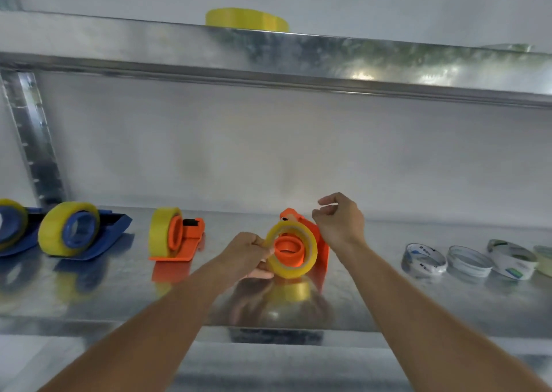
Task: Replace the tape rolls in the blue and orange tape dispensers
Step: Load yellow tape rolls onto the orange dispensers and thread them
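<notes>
Clearly the thin yellow tape roll is going to be a light, stiff little hoop, slick on its outer face and tacky wherever the loose end lifts, so I would judge the safest hold is on its rim, pinched edge to edge, never squeezed flat. It is sitting around the hub of the orange dispenser on the steel shelf, roughly in the middle of it, and the hole looks wider than the hub, so it may be hanging loose there. The left hand is reaching in from seven o'clock, arm stretched forward, its fingers curled and pinching the roll's rim at the nine o'clock side. The right hand is hovering at two o'clock of the roll, just beside the dispenser's upright end; its thumb and forefinger are drawn close as if nipping something fine, perhaps the tape's end, but I cannot tell whether they are holding anything. Well off at nine o'clock a second orange dispenser and two blue dispensers are standing with fat yellow rolls, and at three o'clock several spent cores are lying flat.
</notes>
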